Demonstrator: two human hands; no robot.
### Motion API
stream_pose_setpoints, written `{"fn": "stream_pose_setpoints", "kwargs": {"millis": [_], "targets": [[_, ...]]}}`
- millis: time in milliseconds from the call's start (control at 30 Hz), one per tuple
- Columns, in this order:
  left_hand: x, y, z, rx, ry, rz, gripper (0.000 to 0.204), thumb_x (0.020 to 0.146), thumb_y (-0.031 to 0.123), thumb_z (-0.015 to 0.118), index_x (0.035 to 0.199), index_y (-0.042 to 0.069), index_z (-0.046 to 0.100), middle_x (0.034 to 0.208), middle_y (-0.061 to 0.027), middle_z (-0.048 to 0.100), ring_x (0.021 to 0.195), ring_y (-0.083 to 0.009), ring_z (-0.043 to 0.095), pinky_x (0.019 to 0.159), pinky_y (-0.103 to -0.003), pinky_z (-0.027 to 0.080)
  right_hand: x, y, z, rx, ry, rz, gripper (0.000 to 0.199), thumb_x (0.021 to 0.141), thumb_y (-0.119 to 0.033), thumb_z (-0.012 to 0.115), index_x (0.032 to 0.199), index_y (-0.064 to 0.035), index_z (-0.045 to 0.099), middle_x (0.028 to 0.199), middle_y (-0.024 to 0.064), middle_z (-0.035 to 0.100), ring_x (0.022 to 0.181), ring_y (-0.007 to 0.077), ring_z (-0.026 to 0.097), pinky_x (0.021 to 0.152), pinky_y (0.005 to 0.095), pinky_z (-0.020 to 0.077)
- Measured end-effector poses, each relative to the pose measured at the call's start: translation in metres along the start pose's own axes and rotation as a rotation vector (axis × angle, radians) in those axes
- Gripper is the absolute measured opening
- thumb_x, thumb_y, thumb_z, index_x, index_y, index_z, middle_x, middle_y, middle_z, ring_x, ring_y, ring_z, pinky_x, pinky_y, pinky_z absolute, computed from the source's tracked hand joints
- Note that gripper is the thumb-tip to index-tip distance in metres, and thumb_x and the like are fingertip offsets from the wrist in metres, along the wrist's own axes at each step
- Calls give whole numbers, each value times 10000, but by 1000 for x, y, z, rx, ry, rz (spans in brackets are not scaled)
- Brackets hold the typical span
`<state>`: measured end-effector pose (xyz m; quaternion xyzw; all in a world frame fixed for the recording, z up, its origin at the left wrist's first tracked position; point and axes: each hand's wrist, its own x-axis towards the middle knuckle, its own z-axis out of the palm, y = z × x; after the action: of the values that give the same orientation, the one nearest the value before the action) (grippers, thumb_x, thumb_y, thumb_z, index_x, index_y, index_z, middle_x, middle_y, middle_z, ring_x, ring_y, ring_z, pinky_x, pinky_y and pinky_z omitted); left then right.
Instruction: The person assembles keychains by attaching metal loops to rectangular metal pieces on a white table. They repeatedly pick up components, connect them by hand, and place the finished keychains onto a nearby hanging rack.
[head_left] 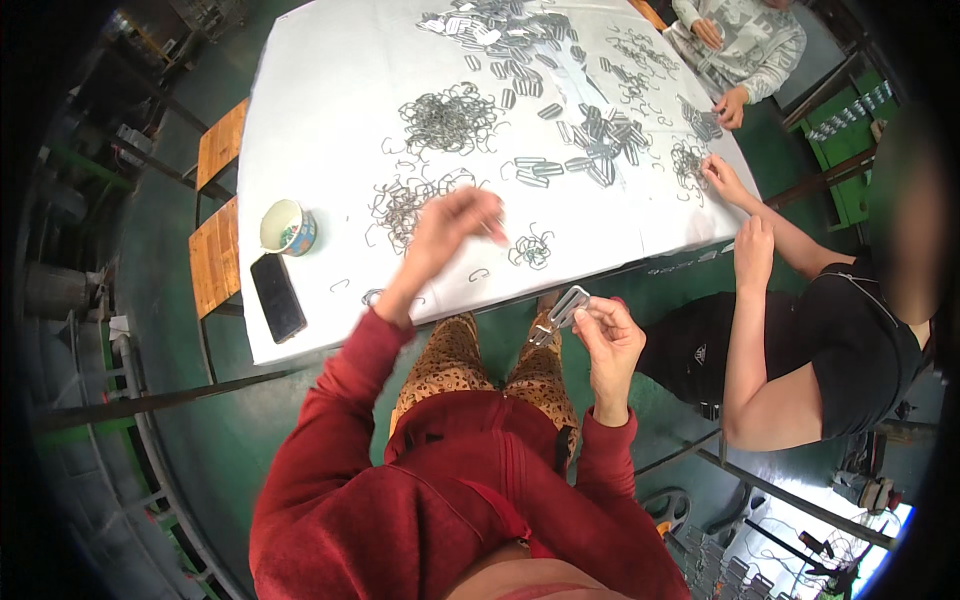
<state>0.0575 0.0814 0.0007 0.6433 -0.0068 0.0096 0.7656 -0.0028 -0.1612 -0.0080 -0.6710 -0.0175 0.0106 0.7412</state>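
Observation:
My right hand [610,340] pinches a flat silver metal buckle [569,306] with long slots, just off the table's near edge above my lap. A second small metal piece [542,331] shows at the buckle's lower end. My left hand [455,228] is over the table, slightly blurred, its fingers drawn together; whatever they hold is too small to make out. Beneath and beside it spreads a loose pile of bent wire hooks [396,212]. A little cluster of hooks with green bits [532,249] lies right of that hand, and a single hook [479,274] lies nearer me.
On the white-covered table [330,120] are another hook pile [447,120] and many slotted buckles [606,140]. A cup [287,228] and a black phone [277,297] sit at left. One co-worker's hand [725,182] reaches hooks at right; another co-worker's hand [733,107] touches buckles beyond.

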Motion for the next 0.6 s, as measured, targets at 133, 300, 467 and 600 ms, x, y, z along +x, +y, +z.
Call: {"fn": "stream_pose_setpoints", "kwargs": {"millis": [133, 300, 467, 600], "targets": [[-53, 7, 59, -101, -243, 110, 119, 869, 88, 579, 945, -3, 589, 1006, -101, 576, 908, -145, 576, 761, -266, 491, -6, 4, 7, 1, 44, -31, 143, 814, 39, 612, 955, 21, 600, 814, 43, 636, 654, 48, 550, 560, 169, 437], [-64, -3, 76, 303, -154, 296, 93, 850, 74, 598, 907, 3, 580, 1064, -95, 533, 869, -135, 548, 761, -253, 455, -12, -2, 15, -6, 96, -66, 183, 798, 54, 621, 979, 33, 602, 901, 73, 641, 777, 83, 589, 667, 204, 481], [-63, -1, 83, 154, -174, 146, 89, 879, 71, 555, 933, 0, 553, 1067, -105, 565, 893, -121, 555, 781, -256, 459, -14, 7, 11, -325, 44, -296, 311, 758, 61, 646, 1062, 18, 595, 872, 76, 662, 762, 100, 603, 685, 222, 480], [-64, -11, 74, 86, -182, 96, 119, 896, 94, 537, 958, -6, 551, 895, -71, 633, 802, -112, 569, 741, -253, 466, -5, -6, 6, -241, -11, -157, 421, 750, 56, 647, 1159, 10, 558, 831, 75, 669, 748, 95, 607, 681, 217, 477]]}}
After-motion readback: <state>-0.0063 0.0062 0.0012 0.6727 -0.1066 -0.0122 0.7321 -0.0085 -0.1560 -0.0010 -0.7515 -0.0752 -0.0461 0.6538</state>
